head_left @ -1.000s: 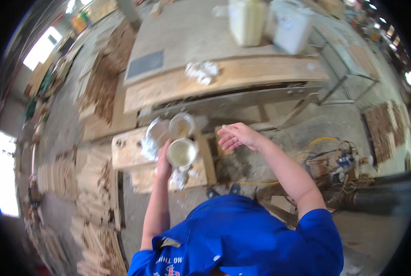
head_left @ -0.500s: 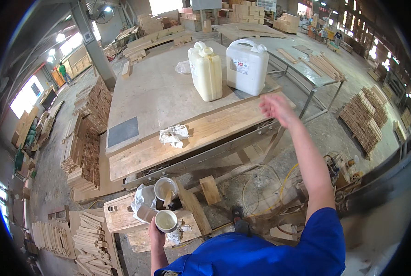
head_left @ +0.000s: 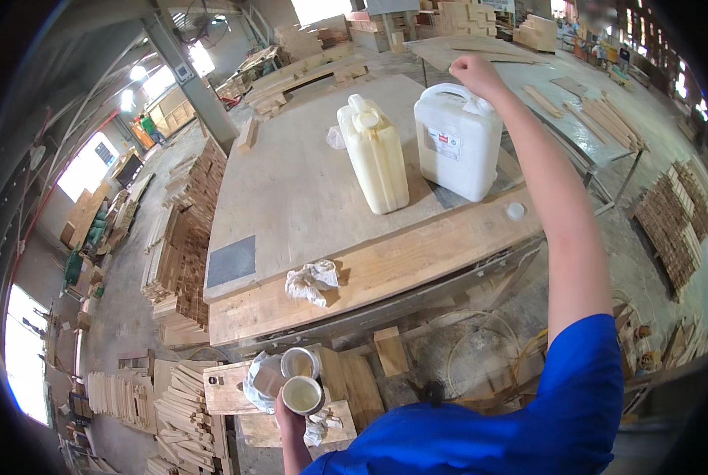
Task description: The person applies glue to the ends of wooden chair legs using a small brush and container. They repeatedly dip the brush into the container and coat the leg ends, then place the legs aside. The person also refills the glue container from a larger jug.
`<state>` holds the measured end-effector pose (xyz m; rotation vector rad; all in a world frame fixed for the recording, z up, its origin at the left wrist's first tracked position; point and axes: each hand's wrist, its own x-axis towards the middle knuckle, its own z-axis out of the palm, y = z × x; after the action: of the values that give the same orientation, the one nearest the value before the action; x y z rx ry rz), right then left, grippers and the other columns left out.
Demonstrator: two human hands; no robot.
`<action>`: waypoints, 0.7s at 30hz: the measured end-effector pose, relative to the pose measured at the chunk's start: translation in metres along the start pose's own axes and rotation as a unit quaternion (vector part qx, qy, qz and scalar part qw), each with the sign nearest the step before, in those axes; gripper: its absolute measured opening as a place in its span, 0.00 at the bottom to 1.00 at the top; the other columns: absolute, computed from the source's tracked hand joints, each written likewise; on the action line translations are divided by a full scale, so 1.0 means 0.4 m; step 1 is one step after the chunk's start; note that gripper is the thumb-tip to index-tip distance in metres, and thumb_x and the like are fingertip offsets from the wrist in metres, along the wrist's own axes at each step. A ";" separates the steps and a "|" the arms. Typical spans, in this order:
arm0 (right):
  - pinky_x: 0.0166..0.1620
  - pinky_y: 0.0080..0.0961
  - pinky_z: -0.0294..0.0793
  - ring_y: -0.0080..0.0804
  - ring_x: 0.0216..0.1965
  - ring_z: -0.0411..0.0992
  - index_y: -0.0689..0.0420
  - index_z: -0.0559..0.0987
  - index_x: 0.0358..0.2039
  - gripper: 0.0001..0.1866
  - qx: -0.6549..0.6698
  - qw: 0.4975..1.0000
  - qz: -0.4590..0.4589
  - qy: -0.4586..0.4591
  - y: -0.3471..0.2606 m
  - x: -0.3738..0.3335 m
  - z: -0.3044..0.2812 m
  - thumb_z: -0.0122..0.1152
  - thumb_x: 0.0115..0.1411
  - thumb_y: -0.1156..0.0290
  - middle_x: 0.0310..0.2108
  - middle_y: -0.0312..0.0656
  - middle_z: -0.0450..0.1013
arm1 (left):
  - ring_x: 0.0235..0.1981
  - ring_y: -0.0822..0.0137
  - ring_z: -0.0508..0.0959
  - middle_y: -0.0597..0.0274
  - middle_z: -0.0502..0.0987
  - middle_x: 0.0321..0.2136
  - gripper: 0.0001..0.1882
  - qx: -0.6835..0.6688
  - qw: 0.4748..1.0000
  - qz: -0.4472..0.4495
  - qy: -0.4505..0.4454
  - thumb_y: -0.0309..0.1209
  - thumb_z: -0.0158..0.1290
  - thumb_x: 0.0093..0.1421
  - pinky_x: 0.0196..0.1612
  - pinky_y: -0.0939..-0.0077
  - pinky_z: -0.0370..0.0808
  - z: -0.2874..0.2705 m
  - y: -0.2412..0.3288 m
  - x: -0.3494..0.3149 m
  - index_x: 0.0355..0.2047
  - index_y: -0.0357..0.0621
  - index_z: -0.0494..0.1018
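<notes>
My left hand (head_left: 290, 423) is wrapped round a small cup (head_left: 303, 394) with a pale inside, low in front of me. Close behind it stands a second open cup (head_left: 299, 363) with something tan in it. At the end of my outstretched arm, my right hand (head_left: 477, 75) is curled closed just above the white jerrycan (head_left: 457, 150). Whether its fingers hold anything is hidden. Left of that can stands a yellowish jerrycan (head_left: 376, 166) with brown drips near its neck. A round white cap (head_left: 516, 210) lies on the bench's front plank, below my forearm.
A crumpled white rag (head_left: 313, 283) lies on the wooden plank (head_left: 393, 264) along the bench edge. A dark square sheet (head_left: 232, 262) is to its left. Stacked timber (head_left: 184, 253) stands left of the bench. A metal table (head_left: 559, 99) with strips stands behind right.
My right hand has moved up and away, from the bench's front edge to above the white jerrycan. The white cap now shows where that hand was. My left hand keeps its cup.
</notes>
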<state>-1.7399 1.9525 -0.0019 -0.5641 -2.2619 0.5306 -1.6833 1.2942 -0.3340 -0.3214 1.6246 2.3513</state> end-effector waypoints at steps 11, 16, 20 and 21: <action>0.25 0.36 0.73 0.39 0.22 0.74 0.69 0.76 0.27 0.15 -0.224 0.945 0.042 -0.235 0.000 0.125 0.174 0.62 0.48 0.67 0.24 0.53 0.74 | 0.42 0.66 0.75 0.57 0.75 0.40 0.18 -0.019 0.996 0.009 0.088 0.38 0.40 0.63 0.44 0.71 0.73 -0.010 -0.061 -0.095 0.43 0.38 0.71; 0.19 0.33 0.67 0.30 0.17 0.68 0.65 0.73 0.26 0.09 -0.123 0.928 0.192 -0.295 -0.034 0.079 0.126 0.59 0.51 0.70 0.18 0.43 0.69 | 0.42 0.66 0.75 0.58 0.75 0.40 0.18 -0.034 0.998 -0.033 0.028 0.39 0.41 0.64 0.44 0.72 0.73 -0.008 -0.124 -0.053 0.45 0.38 0.70; 0.19 0.27 0.66 0.24 0.14 0.60 0.59 0.69 0.22 0.07 0.105 0.920 0.294 -0.235 -0.128 -0.056 0.160 0.56 0.52 0.72 0.13 0.33 0.60 | 0.42 0.67 0.75 0.58 0.74 0.39 0.18 0.028 0.999 -0.017 0.024 0.40 0.42 0.64 0.43 0.73 0.73 0.016 -0.146 -0.060 0.44 0.38 0.70; 0.18 0.26 0.65 0.24 0.14 0.60 0.59 0.69 0.22 0.06 0.133 0.921 0.297 -0.214 -0.120 -0.086 0.140 0.55 0.51 0.73 0.13 0.34 0.60 | 0.42 0.68 0.75 0.57 0.74 0.39 0.18 0.070 0.998 0.003 0.002 0.40 0.42 0.64 0.43 0.73 0.73 0.023 -0.147 -0.052 0.44 0.38 0.69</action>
<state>-1.7706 1.8831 -0.0321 -1.0858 -2.3320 1.3555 -1.6440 1.3208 -0.3754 -0.2935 1.7831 2.2283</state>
